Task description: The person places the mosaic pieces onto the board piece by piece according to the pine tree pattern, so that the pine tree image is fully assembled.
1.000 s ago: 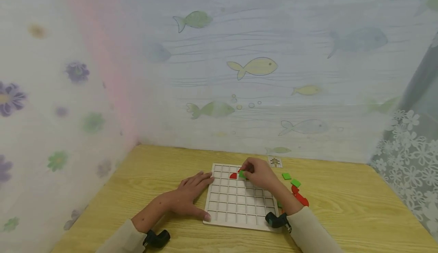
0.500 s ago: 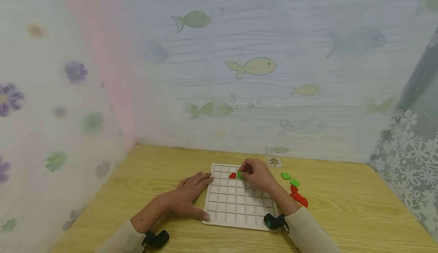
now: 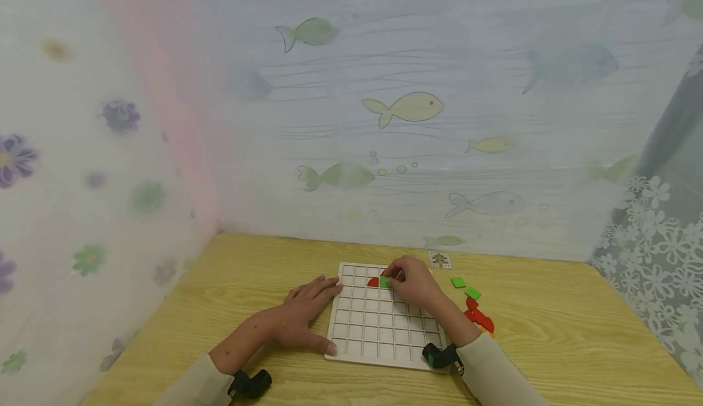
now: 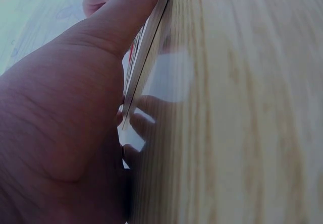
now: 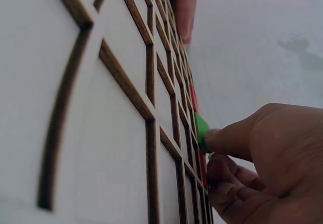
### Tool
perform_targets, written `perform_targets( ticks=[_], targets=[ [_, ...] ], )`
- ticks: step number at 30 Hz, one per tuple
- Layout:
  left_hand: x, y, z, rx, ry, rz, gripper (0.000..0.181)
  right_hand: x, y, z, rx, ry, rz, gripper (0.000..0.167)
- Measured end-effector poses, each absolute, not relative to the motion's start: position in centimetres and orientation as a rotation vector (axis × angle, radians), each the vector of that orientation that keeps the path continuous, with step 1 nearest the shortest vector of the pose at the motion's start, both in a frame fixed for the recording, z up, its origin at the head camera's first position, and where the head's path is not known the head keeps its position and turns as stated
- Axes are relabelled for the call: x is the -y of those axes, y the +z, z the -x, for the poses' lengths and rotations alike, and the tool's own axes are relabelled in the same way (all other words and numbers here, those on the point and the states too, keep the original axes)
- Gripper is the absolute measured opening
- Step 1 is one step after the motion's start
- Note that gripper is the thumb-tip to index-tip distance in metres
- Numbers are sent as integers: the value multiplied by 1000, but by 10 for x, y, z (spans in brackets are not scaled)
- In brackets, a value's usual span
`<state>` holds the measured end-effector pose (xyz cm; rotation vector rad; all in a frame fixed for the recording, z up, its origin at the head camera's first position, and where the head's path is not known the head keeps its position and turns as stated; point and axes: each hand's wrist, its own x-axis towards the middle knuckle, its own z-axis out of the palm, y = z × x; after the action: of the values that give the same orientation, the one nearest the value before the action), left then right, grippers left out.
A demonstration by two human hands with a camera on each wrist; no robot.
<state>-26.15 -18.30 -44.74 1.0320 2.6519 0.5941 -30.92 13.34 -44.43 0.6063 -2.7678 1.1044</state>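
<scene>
A wooden grid board [image 3: 379, 334] lies on the table. Along its left edge rests my left hand [image 3: 299, 320], fingers extended and thumb [image 4: 118, 19] at the near corner. With thumb and fingers, my right hand [image 3: 415, 282] pinches a green square tile [image 3: 384, 282] at a cell in an upper row. In the right wrist view the green tile [image 5: 201, 131] looks tilted against the grid; whether it is fully seated I cannot tell. A red rounded piece [image 3: 373, 282] sits in the cell to its left. Another red piece [image 3: 383, 273] shows just behind, partly hidden by my fingers.
Right of the board lie two green square tiles [image 3: 465, 287] and a cluster of red pieces [image 3: 480, 319], with a bit of orange beside my right sleeve. A small patterned card [image 3: 440, 260] lies behind the board. Printed curtains [image 3: 329, 210] stand beyond the table's back edge.
My right hand has brought the green tile slightly left and down, closer against the red piece. The left hand keeps its place on the board's edge.
</scene>
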Motion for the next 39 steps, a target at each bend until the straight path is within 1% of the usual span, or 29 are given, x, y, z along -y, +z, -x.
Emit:
perform_targets(
  ticks=[7,12,14,20,28,39],
  targets=[
    [183,-447,262,-2648,591,-1029,116,-135,-446,309,2768,1076,-610,9],
    [183,-447,261,-2656,577,-1021,116,-142,-443,304,2760,1125,-592,3],
    [182,-446,261,-2661,569,-1027,116,-146,-442,302,2760,1143,-593,3],
    [182,-446,260,-2671,553,-1026,116,-165,-442,298,2750,1140,-631,5],
    [181,-446,261,-2674,547,-1029,116,-196,-437,289,2726,1105,-779,7],
    [182,-447,263,-2678,548,-1035,117,-231,-438,277,2704,1030,-791,7]
  ],
)
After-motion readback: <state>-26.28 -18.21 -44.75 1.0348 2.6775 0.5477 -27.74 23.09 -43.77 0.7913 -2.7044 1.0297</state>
